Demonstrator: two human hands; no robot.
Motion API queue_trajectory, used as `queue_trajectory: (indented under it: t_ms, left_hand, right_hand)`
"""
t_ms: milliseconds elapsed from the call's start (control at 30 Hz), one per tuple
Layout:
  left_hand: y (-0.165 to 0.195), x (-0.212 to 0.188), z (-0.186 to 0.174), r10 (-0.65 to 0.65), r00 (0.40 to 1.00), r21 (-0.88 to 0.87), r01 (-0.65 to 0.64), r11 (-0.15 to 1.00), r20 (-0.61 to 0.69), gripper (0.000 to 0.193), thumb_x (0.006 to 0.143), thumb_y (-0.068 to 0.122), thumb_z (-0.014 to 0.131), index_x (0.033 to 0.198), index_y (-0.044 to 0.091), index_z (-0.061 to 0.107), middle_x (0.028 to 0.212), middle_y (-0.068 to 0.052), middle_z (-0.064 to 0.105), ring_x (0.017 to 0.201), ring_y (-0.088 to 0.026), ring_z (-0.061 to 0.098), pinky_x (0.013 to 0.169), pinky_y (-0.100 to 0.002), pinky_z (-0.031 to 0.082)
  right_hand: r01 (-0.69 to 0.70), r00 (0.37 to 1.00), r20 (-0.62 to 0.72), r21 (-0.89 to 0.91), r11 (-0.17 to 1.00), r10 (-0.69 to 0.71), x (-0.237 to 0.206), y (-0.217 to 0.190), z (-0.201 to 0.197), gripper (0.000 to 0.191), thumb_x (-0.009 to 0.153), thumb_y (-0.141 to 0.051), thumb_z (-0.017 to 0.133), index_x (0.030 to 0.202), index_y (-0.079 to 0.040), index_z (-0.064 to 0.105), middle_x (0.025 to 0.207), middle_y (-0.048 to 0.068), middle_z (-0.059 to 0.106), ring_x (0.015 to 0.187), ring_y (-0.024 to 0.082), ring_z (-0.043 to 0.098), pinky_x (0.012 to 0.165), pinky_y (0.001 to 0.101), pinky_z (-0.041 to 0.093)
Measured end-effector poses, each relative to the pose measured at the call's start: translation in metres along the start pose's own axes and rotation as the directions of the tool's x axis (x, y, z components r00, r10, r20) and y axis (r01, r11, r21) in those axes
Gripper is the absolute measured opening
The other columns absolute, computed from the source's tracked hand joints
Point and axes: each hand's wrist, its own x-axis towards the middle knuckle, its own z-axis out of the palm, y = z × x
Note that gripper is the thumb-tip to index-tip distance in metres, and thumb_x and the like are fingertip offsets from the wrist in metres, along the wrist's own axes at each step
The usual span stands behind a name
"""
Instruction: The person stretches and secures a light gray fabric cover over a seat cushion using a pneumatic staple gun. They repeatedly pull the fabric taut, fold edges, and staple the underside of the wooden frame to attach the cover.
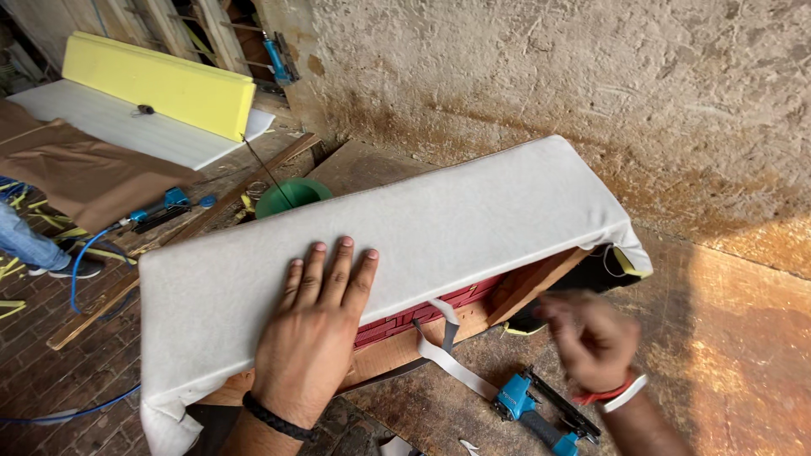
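The left hand (pixel 317 325) lies flat, fingers spread and released, on the white fabric covering a long cushion (pixel 397 236) that rests tilted on the floor. The right hand (pixel 591 338), blurred, hovers loosely curled and holding nothing near the cushion's wooden edge (pixel 532 287), just above a blue stapler (pixel 541 414).

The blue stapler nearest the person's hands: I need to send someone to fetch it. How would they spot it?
Start at the long white-padded cushion that the left hand presses flat. On the floor below its right end, just under the blurred right hand, lies the blue stapler. Unlike the other blue tool far left, it has no blue hose and sits beside a loose white strap.
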Motion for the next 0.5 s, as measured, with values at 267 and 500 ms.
queue_trajectory:
  t_ms: [267, 500]
  left_hand:
    - [0.003, -0.009, 0.004, -0.026, 0.987, -0.193, -0.005, 0.981, -0.158, 0.056, 0.092, 0.016, 0.059, 0.147, 0.012, 0.051, 0.153, -0.014, 0.048, 0.14, -0.035, 0.047, 0.118, -0.05, 0.032]
    - [-0.046, -0.029, 0.052, -0.181, 0.911, -0.319, 0.058, 0.946, -0.371, 0.045, 0.088, 0.023, 0.069, 0.131, 0.01, 0.067, 0.141, -0.014, 0.064, 0.132, -0.033, 0.059, 0.114, -0.051, 0.04]
  right_hand:
    - [0.577, 0.711, 0.691, -0.469, 0.668, -0.13, 0.176, -0.053, 0.08, 0.091, 0.074, -0.054, 0.076, 0.15, -0.014, 0.047, 0.153, 0.022, 0.044, 0.14, 0.041, 0.044, 0.109, 0.0614, 0.041]
    - [0.558, 0.764, 0.613, -0.474, 0.682, -0.199, 0.166, -0.052, 0.173, 0.077, 0.071, -0.01, 0.073, 0.146, -0.016, 0.059, 0.15, 0.01, 0.06, 0.132, 0.024, 0.061, 0.112, 0.0443, 0.05]
